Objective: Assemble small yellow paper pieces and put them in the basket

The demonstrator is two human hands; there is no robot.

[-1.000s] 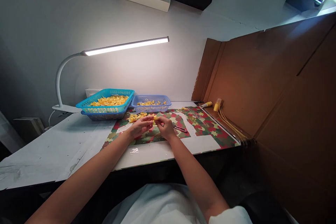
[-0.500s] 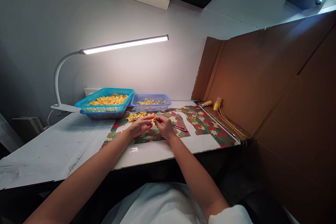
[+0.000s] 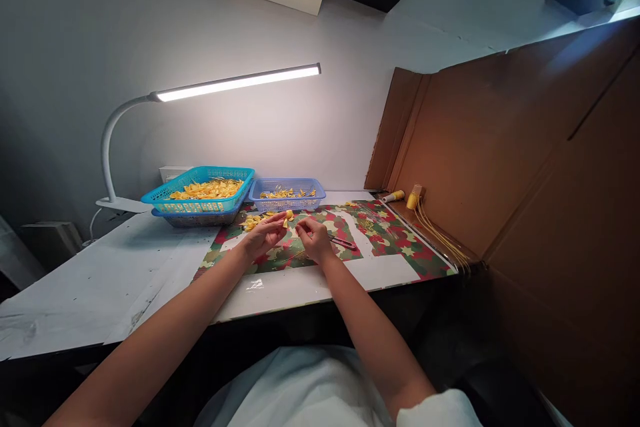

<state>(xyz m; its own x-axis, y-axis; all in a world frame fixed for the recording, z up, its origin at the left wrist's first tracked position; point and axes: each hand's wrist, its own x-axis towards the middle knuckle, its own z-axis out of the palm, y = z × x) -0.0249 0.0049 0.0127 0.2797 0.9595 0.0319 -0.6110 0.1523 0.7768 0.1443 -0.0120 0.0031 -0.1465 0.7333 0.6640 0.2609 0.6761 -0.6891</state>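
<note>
My left hand [image 3: 265, 238] is closed, its fingertips pinching a small yellow ribbon-like piece [image 3: 288, 217] that stands up at their ends. Just to the right, my right hand [image 3: 314, 239] has thumb and fingers pressed together, a short gap away from the yellow piece. Whatever lies between those right fingertips is too small to make out. Behind my left hand a loose heap of similar yellow pieces [image 3: 253, 221] lies on the camouflage-patterned sheet [image 3: 400, 240]. A slim pink-handled tool [image 3: 343, 242] rests beside my right hand.
A turquoise basket [image 3: 200, 205] of yellow pieces sits stacked on a blue one at the left. Behind my hands stands a lilac basket [image 3: 287, 205]. A lamp [image 3: 240, 82] arches overhead. Cardboard [image 3: 500, 147] walls the right side, with yellow cords [image 3: 440, 235] and a spool [image 3: 414, 197].
My hands have drawn slightly apart. The yellow piece, between both hands' fingertips before, now stays in my left hand and shows more fully.
</note>
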